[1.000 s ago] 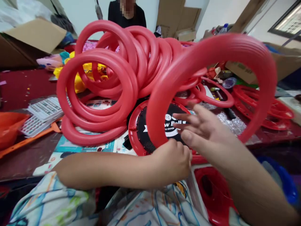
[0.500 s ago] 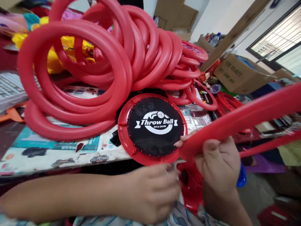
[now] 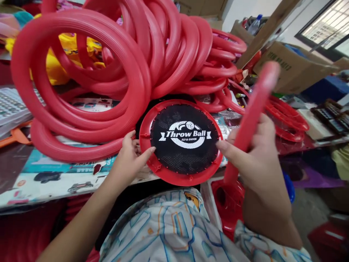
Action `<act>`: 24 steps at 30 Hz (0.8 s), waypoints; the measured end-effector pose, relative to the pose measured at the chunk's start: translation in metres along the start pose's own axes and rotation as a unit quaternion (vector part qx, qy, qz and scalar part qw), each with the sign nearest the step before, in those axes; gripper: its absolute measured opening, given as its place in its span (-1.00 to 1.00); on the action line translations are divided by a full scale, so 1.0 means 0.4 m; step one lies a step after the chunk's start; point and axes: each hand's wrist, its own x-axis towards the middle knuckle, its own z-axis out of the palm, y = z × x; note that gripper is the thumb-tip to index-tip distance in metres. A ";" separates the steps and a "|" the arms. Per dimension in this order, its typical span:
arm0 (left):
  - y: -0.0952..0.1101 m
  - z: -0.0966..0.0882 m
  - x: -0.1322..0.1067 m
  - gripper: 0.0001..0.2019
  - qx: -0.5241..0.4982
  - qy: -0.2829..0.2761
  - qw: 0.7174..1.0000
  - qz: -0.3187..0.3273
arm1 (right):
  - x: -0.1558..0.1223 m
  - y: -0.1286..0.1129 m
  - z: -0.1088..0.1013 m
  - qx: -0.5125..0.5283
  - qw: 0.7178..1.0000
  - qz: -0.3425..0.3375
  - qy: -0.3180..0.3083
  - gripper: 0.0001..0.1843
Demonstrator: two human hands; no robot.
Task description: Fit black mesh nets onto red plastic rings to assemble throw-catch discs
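Observation:
A round red disc (image 3: 180, 178) with black mesh printed "Throw Ball" lies at the table's near edge. My left hand (image 3: 129, 156) touches its left rim, thumb on the red edge and fingers curled loosely. My right hand (image 3: 256, 153) is closed round a loose red ring (image 3: 252, 109), held edge-on and tilted just right of the disc. A big heap of red ribbed rings (image 3: 131, 58) leans behind the disc.
Flatter red rings (image 3: 286, 116) lie at the right. Cardboard boxes (image 3: 289, 69) stand behind them, and a red stool (image 3: 231, 203) sits below the table edge. Printed cards (image 3: 68, 174) cover the table at the left, with calculator toys (image 3: 11, 105) and yellow items (image 3: 57, 69) beyond.
My left hand has come up from below the table edge to the disc's left rim. The ring in my right hand has swung from lying sideways to standing edge-on.

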 end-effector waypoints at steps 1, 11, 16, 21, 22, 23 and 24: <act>0.011 0.002 -0.003 -0.14 -0.029 -0.007 1.000 0.000 | 0.004 -0.008 0.011 -0.001 0.999 0.013 -0.043 -0.13; 0.110 0.081 -0.095 -0.53 -0.407 -0.253 0.873 -0.095 | 0.039 -0.058 0.062 -0.229 0.952 -0.080 -0.186 -0.46; 0.097 0.142 -0.114 -0.56 -0.475 -0.298 0.824 -0.078 | 0.022 -0.068 0.037 -0.248 0.936 -0.065 -0.241 -0.36; 0.095 0.167 -0.117 -0.55 -0.516 -0.298 0.801 -0.062 | -0.040 -0.019 -0.050 -0.249 0.923 -0.082 -0.281 -0.25; 0.098 0.170 -0.117 -0.55 -0.520 -0.293 0.800 -0.060 | -0.052 -0.009 -0.067 -0.255 0.921 -0.085 -0.283 -0.28; 0.101 0.174 -0.117 -0.54 -0.521 -0.288 0.802 -0.058 | -0.062 -0.001 -0.080 -0.259 0.920 -0.091 -0.280 -0.30; 0.106 0.177 -0.117 -0.54 -0.518 -0.285 0.804 -0.055 | -0.072 0.006 -0.090 -0.262 0.920 -0.099 -0.273 -0.33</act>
